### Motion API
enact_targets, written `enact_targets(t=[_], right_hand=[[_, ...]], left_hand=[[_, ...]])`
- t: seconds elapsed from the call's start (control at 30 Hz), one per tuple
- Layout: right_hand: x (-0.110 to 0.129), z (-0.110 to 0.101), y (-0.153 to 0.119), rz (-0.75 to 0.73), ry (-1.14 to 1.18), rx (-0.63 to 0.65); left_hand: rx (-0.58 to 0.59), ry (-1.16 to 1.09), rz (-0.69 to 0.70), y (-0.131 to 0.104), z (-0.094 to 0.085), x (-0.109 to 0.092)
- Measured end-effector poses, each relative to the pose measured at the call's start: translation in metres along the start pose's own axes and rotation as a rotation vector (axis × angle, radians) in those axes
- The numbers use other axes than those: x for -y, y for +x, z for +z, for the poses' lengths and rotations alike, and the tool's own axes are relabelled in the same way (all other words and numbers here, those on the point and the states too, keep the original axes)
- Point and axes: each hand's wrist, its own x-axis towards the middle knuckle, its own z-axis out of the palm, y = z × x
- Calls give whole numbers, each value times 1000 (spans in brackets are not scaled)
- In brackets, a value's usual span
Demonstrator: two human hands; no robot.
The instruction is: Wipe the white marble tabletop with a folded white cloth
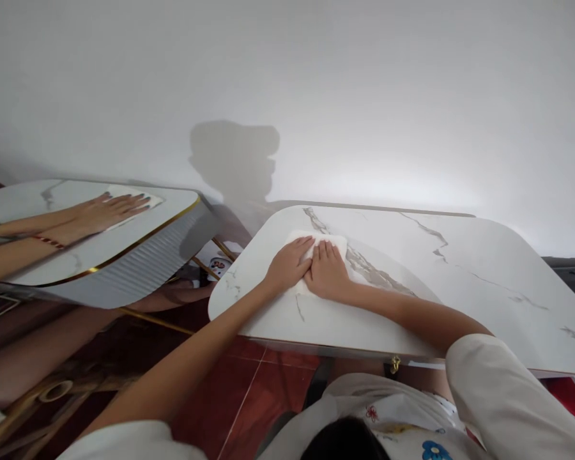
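A white cloth (338, 240) lies flat on a white marble-patterned table (460, 287) in front of me. My left hand (291, 262) rests on the cloth's left part, palm down with the fingers stretched out. Beside it, my right hand (328, 271) presses flat on the cloth, fingers extended and pointing away from me. The two hands touch at the thumbs. Under the palms, part of the cloth is hidden.
To the left stands a second marble-patterned table (9, 198) with a gold edge. Another person's hands (110, 211) lie flat there on a white cloth (156, 200). A pale wall (364, 96) rises behind both tables. Red tiles (249, 383) cover the floor.
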Motion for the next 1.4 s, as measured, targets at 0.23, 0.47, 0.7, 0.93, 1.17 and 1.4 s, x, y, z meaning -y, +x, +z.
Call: enact_targets(t=[0.23, 0.47, 0.7, 0.93, 1.17, 1.4], right_hand=[[-55, 18, 54, 57, -15, -64], [-94, 26, 103, 125, 9, -50], [-123, 32, 141, 129, -9, -43], [-132, 36, 153, 140, -29, -35], [-114, 32, 127, 147, -69, -21], [-77, 25, 75, 141, -96, -44]], left_hand=[[-39, -78, 10, 77, 23, 17], [-7, -115, -11, 136, 40, 36], [-40, -144, -74, 176, 52, 48], [5, -112, -45, 192, 54, 53], [7, 21, 139, 167, 50, 46], [19, 45, 204, 111, 40, 30]])
